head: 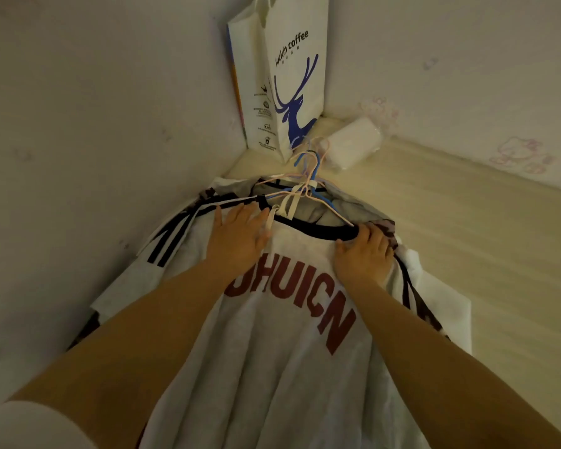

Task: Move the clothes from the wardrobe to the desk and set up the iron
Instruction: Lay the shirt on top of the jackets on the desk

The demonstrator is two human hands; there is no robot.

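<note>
A pile of clothes on hangers lies on the pale wooden desk [486, 241], pushed into the corner. On top is a white T-shirt [272, 367] with dark red letters and a black collar. Pink and blue hanger hooks [308, 170] stick out at the far end of the pile. My left hand [238, 236] rests flat on the shirt's left shoulder, fingers straight. My right hand [363, 254] lies on the right shoulder, its fingers curled over the collar edge and the garment's side. No iron is in view.
A white paper coffee bag [289, 79] with a blue deer stands upright in the corner behind the pile. A white wrapped pack [350, 142] lies beside it against the right wall. Walls close in on the left and right of the desk.
</note>
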